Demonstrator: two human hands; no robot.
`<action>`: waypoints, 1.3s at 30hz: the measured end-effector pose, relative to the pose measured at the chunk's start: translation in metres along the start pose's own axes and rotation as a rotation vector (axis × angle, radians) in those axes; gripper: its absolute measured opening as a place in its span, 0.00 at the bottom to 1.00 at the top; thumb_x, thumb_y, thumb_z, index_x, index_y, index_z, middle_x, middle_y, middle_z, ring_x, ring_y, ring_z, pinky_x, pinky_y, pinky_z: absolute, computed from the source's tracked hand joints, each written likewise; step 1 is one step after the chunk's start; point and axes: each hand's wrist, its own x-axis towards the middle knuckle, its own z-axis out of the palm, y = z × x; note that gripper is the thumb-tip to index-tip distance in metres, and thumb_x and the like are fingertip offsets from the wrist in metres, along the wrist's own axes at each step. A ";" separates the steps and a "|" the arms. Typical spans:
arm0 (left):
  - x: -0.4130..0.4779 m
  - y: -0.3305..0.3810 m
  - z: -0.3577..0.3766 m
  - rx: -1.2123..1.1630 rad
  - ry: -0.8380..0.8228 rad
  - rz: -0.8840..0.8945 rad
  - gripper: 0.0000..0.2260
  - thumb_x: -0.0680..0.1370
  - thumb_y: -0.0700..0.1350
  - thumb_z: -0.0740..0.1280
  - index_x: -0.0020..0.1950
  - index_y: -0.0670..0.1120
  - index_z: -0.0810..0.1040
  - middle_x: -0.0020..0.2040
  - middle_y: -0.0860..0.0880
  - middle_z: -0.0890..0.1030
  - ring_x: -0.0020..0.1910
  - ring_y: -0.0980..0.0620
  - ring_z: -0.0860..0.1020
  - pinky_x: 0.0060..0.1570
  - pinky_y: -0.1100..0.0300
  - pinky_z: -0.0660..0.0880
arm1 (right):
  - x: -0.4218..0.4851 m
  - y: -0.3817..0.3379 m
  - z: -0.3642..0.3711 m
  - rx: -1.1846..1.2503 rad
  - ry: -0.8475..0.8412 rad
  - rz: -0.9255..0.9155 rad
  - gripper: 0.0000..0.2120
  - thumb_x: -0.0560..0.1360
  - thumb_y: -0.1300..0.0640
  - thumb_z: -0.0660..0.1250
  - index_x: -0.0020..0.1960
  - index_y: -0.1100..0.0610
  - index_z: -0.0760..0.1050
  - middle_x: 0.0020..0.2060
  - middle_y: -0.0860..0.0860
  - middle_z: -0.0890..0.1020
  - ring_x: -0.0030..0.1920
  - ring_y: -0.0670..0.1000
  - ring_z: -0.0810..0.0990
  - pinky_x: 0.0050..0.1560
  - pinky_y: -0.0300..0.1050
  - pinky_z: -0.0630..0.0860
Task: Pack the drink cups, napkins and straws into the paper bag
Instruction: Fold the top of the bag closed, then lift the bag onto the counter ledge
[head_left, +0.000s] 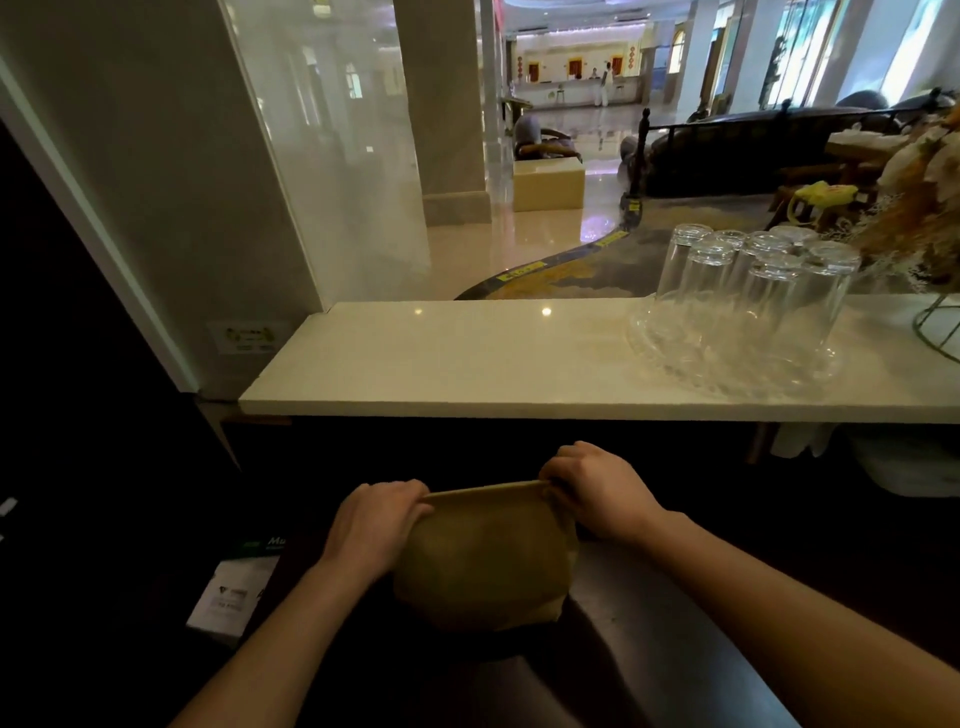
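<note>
A brown paper bag stands on the dark lower counter, bulging, with its top edge folded flat. My left hand grips the left end of that folded top. My right hand pinches the right end of it. The bag's inside is hidden; no drink cups, napkins or straws show outside it.
A white marble shelf runs above and behind the bag. On its right stands a clear tray of several upturned glasses, with a wire stand and dried flowers beyond. A white and green box lies at lower left. A glass panel rises at left.
</note>
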 end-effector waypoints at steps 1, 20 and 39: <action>-0.004 -0.002 0.000 -0.022 -0.007 -0.010 0.07 0.80 0.51 0.62 0.52 0.53 0.79 0.48 0.52 0.82 0.49 0.50 0.79 0.50 0.54 0.73 | 0.001 -0.001 0.001 -0.003 0.002 -0.001 0.11 0.77 0.48 0.63 0.54 0.50 0.80 0.49 0.47 0.81 0.51 0.50 0.76 0.46 0.47 0.76; -0.017 -0.016 -0.003 -0.161 0.105 0.081 0.06 0.80 0.45 0.65 0.51 0.48 0.82 0.45 0.49 0.83 0.45 0.50 0.80 0.44 0.53 0.76 | 0.016 -0.029 -0.002 -0.123 -0.142 0.017 0.13 0.73 0.44 0.66 0.54 0.48 0.77 0.49 0.47 0.79 0.52 0.50 0.77 0.48 0.50 0.78; 0.087 -0.059 -0.047 0.229 0.197 0.060 0.23 0.79 0.61 0.54 0.71 0.54 0.67 0.73 0.41 0.66 0.73 0.39 0.59 0.70 0.35 0.53 | 0.015 -0.072 -0.001 -0.111 -0.048 0.080 0.08 0.78 0.51 0.63 0.46 0.50 0.80 0.43 0.44 0.79 0.47 0.47 0.77 0.42 0.37 0.66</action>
